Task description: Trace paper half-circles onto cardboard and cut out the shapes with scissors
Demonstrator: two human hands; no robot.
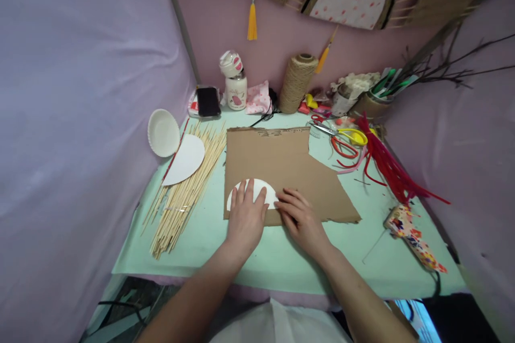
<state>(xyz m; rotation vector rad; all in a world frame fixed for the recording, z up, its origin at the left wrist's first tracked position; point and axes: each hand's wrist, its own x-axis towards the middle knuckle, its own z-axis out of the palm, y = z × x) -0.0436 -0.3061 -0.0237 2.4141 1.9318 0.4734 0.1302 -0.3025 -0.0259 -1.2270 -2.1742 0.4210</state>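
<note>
I count two smooth white half-discs: one (pixel 271 196) on the single brown cardboard sheet (pixel 273 155), near-left; one (pixel 187 158) atop thin pale sticks (pixel 171 225). Left hand (pixel 246 220): fingers spread flat over the former, gripping nothing. Right hand (pixel 301 220): half-curled at its corner; can't tell if it grips. Beyond: one ribbed twine cone (pixel 298 83), one bottle (pixel 236 88).

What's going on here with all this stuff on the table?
A person's left hand rests, fingers spread, on a white half-circle lying on brown cardboard. The right hand is at its right end. To the left, another white half-circle lies on thin sticks; yellow-handled scissors lie to the right.
</note>
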